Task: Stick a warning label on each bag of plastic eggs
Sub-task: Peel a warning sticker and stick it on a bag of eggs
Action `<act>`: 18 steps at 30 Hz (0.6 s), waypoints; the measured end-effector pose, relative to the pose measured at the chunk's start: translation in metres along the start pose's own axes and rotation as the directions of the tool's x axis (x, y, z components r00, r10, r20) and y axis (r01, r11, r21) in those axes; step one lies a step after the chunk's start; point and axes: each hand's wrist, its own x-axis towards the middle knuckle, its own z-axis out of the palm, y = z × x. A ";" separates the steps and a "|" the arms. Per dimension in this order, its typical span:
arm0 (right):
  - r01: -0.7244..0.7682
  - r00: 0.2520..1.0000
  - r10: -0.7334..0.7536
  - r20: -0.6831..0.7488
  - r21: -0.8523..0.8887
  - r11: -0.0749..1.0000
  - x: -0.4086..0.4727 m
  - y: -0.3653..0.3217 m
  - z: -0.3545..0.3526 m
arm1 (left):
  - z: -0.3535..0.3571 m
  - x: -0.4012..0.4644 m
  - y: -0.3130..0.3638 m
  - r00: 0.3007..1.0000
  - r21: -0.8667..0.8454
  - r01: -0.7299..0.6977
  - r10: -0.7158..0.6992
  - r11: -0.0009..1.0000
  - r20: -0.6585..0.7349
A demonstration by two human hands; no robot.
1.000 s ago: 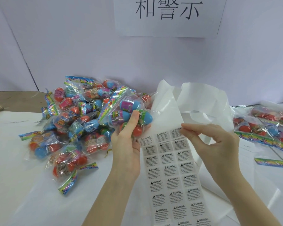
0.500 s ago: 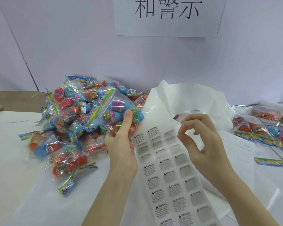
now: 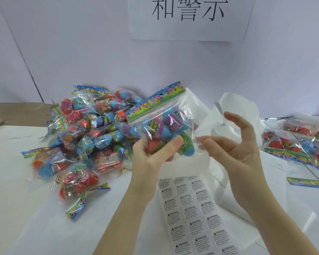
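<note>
Our left hand (image 3: 151,153) gripped a bag of plastic eggs (image 3: 166,126) at centre, raised off the table (image 3: 17,218). Right hand (image 3: 236,146) at 3 o'clock, fingers loosely spread, holding nothing visible. Warning label sheet (image 3: 193,214) lay at 6 o'clock.

The left and centre-left of the frame are blocked by a heap of egg bags (image 3: 85,137) piled on the white table (image 3: 17,208). Bare table is left open at lower left, below the heap. The middle is occupied by a held bag (image 3: 166,126) between the left hand (image 3: 151,153) and right hand (image 3: 236,144). The lower centre is covered by a flat label sheet (image 3: 193,212), over which passage is possible. Behind, crumpled white backing paper (image 3: 236,111) stands up. The right edge is obstructed by more bags (image 3: 298,142).
</note>
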 end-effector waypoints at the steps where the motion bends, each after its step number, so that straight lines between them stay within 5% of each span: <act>1: -0.030 1.000 0.030 -0.003 0.038 0.999 0.001 -0.001 -0.001 | 0.000 -0.001 0.000 0.999 -0.003 0.005 -0.005 1.000 0.039; 6: -0.116 0.992 0.113 0.051 0.075 0.990 0.003 -0.005 -0.004 | -0.004 0.000 0.000 0.990 -0.002 0.023 -0.022 1.000 0.136; 18: -0.065 0.998 0.066 -0.020 0.058 0.996 0.001 -0.007 -0.002 | -0.005 0.000 -0.001 0.979 0.104 0.001 -0.022 0.995 0.204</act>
